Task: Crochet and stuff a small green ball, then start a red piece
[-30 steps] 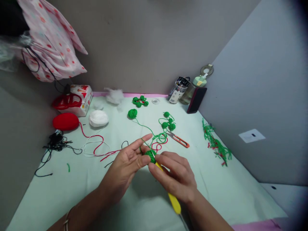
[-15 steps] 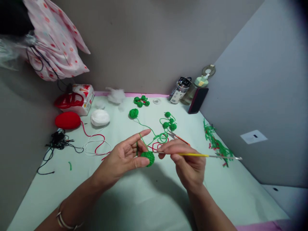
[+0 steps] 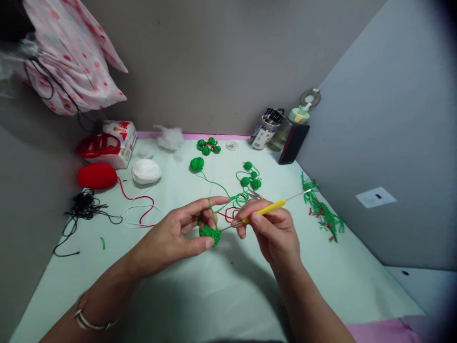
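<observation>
One green piece (image 3: 210, 233) in the left hand (image 3: 169, 240), pinched between thumb and fingers, above the pale cloth (image 3: 185, 305). Over the raised forefinger, a green strand (image 3: 213, 212), then down to the piece. In the right hand (image 3: 278, 233), a firm pen-like hold on a yellow hook (image 3: 267, 209), metal tip at the piece's right edge; too small there to tell whether inside a stitch or merely against it. Just beyond the hands, loose green loops (image 3: 240, 199), a red strand (image 3: 228, 218) and, partly behind the right hand, snips (image 3: 254, 195). Farther back, a green ball (image 3: 196, 165), a string of small green balls (image 3: 255, 184) and a ring of more (image 3: 206, 150) near the wall (image 3: 200, 85). To the left, a red ball (image 3: 97, 176), a white ball (image 3: 146, 171) and tangled black thread (image 3: 84, 201). Far right, a heap of green and red scraps (image 3: 323, 212). At the back, pen cup (image 3: 263, 136), bottle (image 3: 280, 138) and phone (image 3: 294, 144) close together; in the left corner, a box (image 3: 124, 143) near white fluff (image 3: 169, 138).
</observation>
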A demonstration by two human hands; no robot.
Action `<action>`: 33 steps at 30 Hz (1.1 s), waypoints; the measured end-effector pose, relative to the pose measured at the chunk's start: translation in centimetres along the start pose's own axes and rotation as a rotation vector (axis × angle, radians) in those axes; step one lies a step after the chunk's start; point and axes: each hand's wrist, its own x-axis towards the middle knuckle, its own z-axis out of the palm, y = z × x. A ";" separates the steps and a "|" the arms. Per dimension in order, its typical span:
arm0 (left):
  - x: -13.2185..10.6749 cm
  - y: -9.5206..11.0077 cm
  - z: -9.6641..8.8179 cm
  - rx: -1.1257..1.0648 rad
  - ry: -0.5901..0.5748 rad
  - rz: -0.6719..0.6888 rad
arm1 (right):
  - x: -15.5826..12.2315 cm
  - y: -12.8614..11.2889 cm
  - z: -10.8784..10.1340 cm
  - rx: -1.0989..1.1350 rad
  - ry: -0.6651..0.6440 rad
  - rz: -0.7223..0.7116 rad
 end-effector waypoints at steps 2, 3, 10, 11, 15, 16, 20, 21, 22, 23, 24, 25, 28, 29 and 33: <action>-0.1 0.1 -0.1 0.066 0.004 0.000 | 0.0 0.0 -0.1 0.002 0.008 0.021; -0.1 0.2 -0.1 0.080 0.003 -0.001 | 0.0 0.0 -0.2 0.004 0.014 0.032; 0.2 -0.5 0.7 -0.142 0.067 -0.023 | -0.2 0.8 0.4 -0.052 0.015 -0.061; 0.2 -0.8 1.1 -0.194 0.094 -0.024 | -0.5 1.0 0.7 -0.163 0.026 -0.156; 0.5 -1.9 2.5 -0.412 0.134 -0.023 | -2.2 2.2 1.3 -0.793 0.041 -0.554; 0.4 -2.0 2.8 -0.455 0.124 -0.032 | -2.5 2.4 1.4 -0.873 0.043 -0.620; 0.3 -2.0 3.2 -0.538 0.073 -0.073 | -2.3 2.3 1.6 -0.705 0.081 -0.592; 0.3 -1.8 3.1 -0.543 0.062 -0.077 | -2.0 2.0 1.6 -0.625 0.085 -0.543; 0.2 -1.7 3.0 -0.547 0.053 -0.079 | -1.8 1.7 1.7 -0.560 0.085 -0.504; 0.3 -1.6 2.9 -0.551 0.048 -0.081 | -1.5 1.5 1.8 -0.516 0.080 -0.476; 0.3 -1.5 2.8 -0.557 0.046 -0.083 | -1.3 1.3 1.8 -0.486 0.079 -0.465; 0.3 -1.4 2.7 -0.564 0.050 -0.084 | -1.1 1.1 1.8 -0.460 0.081 -0.460; 0.4 -1.2 2.3 -0.576 0.089 -0.083 | -1.0 1.1 1.4 -0.364 0.107 -0.419; 0.4 -1.1 2.1 -0.574 0.096 -0.085 | -1.0 1.2 1.2 -0.329 0.111 -0.397; 0.4 -1.0 1.7 -0.551 0.072 -0.114 | -0.9 1.4 0.4 -0.188 0.110 -0.262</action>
